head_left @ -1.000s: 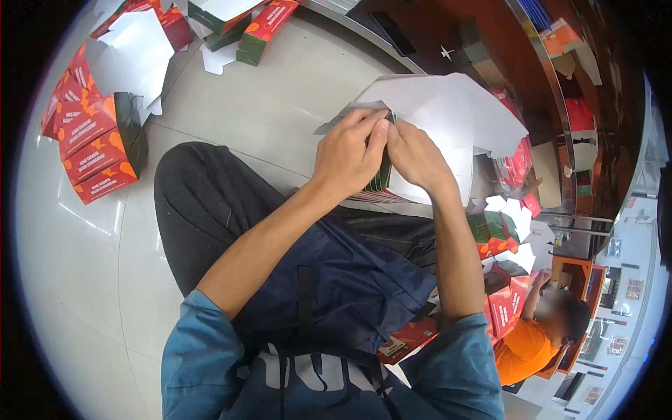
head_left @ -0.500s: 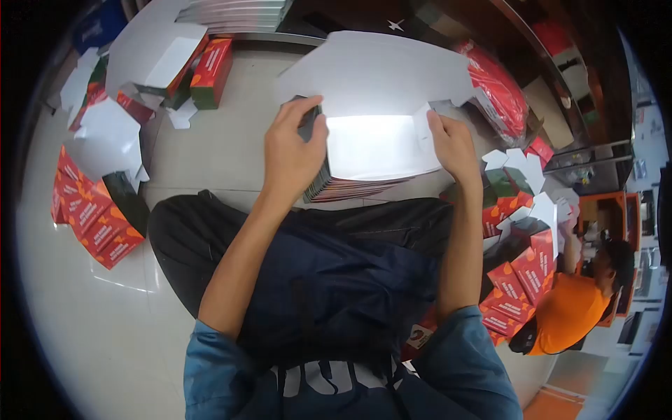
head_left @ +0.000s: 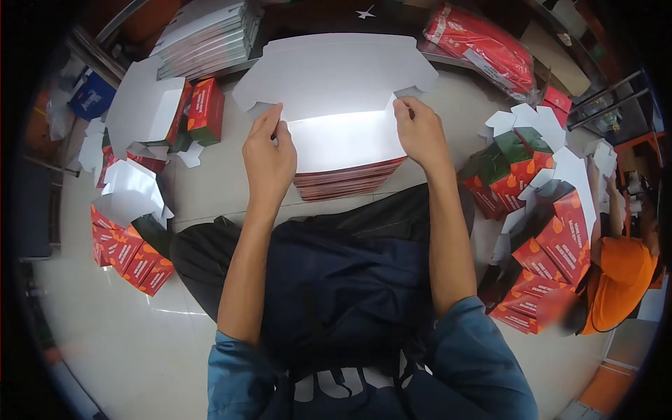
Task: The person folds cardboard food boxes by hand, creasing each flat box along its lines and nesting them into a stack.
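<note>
A partly folded carton (head_left: 343, 133), white inside, lies open in front of me on a stack of flat red cartons (head_left: 350, 180). Its wide lid stretches away from me, with a flap at each side. My left hand (head_left: 270, 150) pinches the carton's left side wall between thumb and fingers. At the right side wall, my right hand (head_left: 421, 133) grips the edge in the same way, thumb inside. Both hands sit level, one at each end of the tray part.
Folded red and green boxes stand at left (head_left: 133, 255) and right (head_left: 553, 259). Behind are a stack of flat cartons (head_left: 210, 42) and a red plastic-wrapped bundle (head_left: 483, 52). A person in orange (head_left: 619, 280) is at far right.
My hands have moved from close together at the carton's left corner to its two opposite sides. The view has turned, and the carton now faces me squarely with its side walls raised.
</note>
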Available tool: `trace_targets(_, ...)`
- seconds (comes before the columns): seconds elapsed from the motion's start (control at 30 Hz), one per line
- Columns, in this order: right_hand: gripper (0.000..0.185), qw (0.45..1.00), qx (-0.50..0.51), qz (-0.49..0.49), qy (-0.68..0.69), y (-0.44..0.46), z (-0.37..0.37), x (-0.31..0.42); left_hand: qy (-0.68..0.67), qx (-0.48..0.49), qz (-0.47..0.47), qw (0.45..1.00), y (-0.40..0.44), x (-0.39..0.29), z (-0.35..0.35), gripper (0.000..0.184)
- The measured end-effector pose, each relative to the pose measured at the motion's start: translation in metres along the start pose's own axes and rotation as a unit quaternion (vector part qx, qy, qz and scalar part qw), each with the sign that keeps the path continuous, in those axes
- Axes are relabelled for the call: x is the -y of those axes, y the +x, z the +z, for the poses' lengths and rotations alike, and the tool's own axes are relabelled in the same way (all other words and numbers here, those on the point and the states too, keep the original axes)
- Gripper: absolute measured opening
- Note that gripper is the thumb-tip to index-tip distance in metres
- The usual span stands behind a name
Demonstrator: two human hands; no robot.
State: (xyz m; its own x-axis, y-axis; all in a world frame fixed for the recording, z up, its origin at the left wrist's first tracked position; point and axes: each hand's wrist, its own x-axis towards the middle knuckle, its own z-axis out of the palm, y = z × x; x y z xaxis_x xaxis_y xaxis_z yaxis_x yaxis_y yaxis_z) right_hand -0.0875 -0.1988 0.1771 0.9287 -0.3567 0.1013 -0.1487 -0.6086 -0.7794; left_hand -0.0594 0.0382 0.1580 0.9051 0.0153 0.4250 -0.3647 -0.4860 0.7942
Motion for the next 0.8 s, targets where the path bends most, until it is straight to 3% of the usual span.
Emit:
trace_targets(0.1,0.043,0.999,-0.002,-0.032,0.003,0.004,0.01,-0.012,-0.035,-0.007,0.01,0.999,0.0,0.01,0.005,0.029)
trace_targets(0.17,0.045,0.996,-0.022,-0.087,-0.023,0.013,0.025,-0.038,-0.054,-0.017,0.003,0.998,-0.003,0.019,0.005,0.03)
trace_targets(0.2,0.046,0.987,-0.018,-0.159,-0.021,0.013,0.026,-0.04,-0.071,-0.02,-0.012,0.997,-0.004,0.024,0.007,0.031)
trace_targets(0.23,0.047,0.985,-0.042,-0.168,-0.002,0.023,0.039,-0.05,-0.077,-0.064,0.031,0.994,-0.003,0.042,0.012,0.03)
trace_targets(0.27,0.05,0.998,0.01,-0.063,-0.015,0.026,0.037,-0.037,-0.08,-0.053,-0.016,0.995,-0.001,0.04,0.006,0.03)
trace_targets(0.33,0.052,0.998,0.042,-0.001,0.036,0.037,0.047,-0.022,-0.116,-0.051,-0.051,0.991,0.005,0.038,-0.008,0.031)
trace_targets(0.43,0.051,0.959,0.085,0.062,0.263,0.052,0.067,-0.02,-0.026,-0.06,0.011,0.998,0.016,0.055,-0.031,0.033)
trace_targets(0.53,0.052,0.917,-0.006,0.088,0.389,0.022,0.071,-0.014,0.058,-0.101,0.07,0.991,-0.002,0.073,-0.111,0.036)
trace_targets(0.6,0.053,0.923,-0.007,0.116,0.367,0.023,0.071,-0.046,0.089,-0.114,0.002,0.99,-0.019,0.083,-0.196,0.039)
trace_targets(0.67,0.051,0.922,-0.009,0.126,0.366,0.023,0.073,-0.057,0.233,-0.103,-0.101,0.962,-0.032,0.131,-0.276,0.045)
trace_targets(0.73,0.047,0.913,-0.003,0.107,0.394,0.027,0.077,-0.05,0.332,-0.123,-0.116,0.928,-0.038,0.191,-0.341,0.05)
trace_targets(0.8,0.043,0.913,-0.004,0.115,0.392,0.024,0.087,-0.048,0.454,-0.071,-0.086,0.884,-0.037,0.191,-0.371,0.06)
